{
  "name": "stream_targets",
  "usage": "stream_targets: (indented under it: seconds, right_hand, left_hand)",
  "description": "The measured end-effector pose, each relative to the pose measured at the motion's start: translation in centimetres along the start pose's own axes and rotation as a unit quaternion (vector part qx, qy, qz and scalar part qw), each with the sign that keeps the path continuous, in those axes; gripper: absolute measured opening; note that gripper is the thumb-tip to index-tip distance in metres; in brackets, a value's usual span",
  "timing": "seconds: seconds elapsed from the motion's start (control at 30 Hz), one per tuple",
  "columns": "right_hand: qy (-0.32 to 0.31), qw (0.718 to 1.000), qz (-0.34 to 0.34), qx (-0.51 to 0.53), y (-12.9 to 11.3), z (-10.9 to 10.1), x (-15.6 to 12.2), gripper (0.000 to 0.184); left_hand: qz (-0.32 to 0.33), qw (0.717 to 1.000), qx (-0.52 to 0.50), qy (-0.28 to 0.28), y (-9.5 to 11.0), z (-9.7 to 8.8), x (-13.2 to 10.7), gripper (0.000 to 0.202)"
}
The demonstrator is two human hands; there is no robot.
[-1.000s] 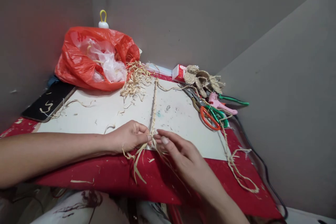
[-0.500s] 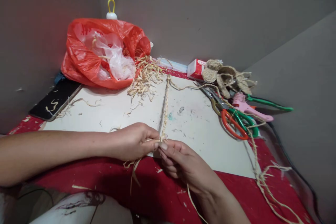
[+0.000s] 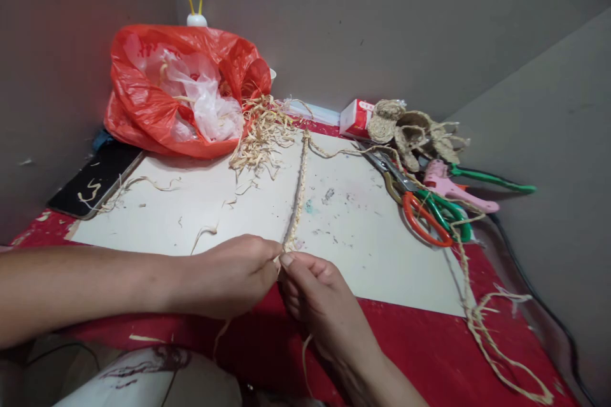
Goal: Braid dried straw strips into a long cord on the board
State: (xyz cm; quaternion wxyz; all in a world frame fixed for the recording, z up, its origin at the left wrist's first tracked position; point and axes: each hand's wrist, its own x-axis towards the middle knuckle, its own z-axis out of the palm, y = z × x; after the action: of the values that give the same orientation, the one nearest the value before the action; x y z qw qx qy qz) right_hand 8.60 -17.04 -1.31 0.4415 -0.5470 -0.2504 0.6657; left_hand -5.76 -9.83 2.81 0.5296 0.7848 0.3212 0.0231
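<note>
A thin braid of pale straw (image 3: pixel 298 194) runs across a white board (image 3: pixel 200 203) from the back toward me. My left hand (image 3: pixel 229 275) and my right hand (image 3: pixel 315 296) meet at its near end, both closed in a pinch on the loose straw strands. A few strand ends (image 3: pixel 305 356) hang below my hands over the red table cover (image 3: pixel 429 343).
A red plastic bag (image 3: pixel 157 102) with clear plastic inside sits at the back left, loose straw (image 3: pixel 260 133) beside it. A black phone (image 3: pixel 95 181) lies at the left. Scissors (image 3: pixel 420 210), a pink tool (image 3: pixel 453 187), woven straw pieces (image 3: pixel 410 130), a small box (image 3: pixel 356 117) and a braided cord (image 3: pixel 487 331) lie at the right.
My right hand has closed from spread fingers into a pinch at the braid's end. Both hands have drawn a little nearer to me, and the view has shifted.
</note>
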Motion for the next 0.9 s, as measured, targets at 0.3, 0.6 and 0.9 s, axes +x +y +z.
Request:
stream_targets:
  seconds: [0.3,0.6,0.9]
  right_hand:
    - [0.033,0.995,-0.003,0.09,0.7,2.0,-0.4,0.041]
    - [0.03,0.995,-0.045,0.089,0.8,2.1,0.0,0.039]
    - [-0.113,0.991,-0.055,0.043,-1.5,0.4,0.6,0.035]
  left_hand:
    - [0.03,0.998,-0.031,0.055,-1.4,2.3,-0.5,0.033]
    - [0.064,0.995,-0.015,0.081,-1.2,1.9,-1.2,0.031]
    - [0.113,0.965,-0.137,0.194,-0.7,1.1,-0.3,0.031]
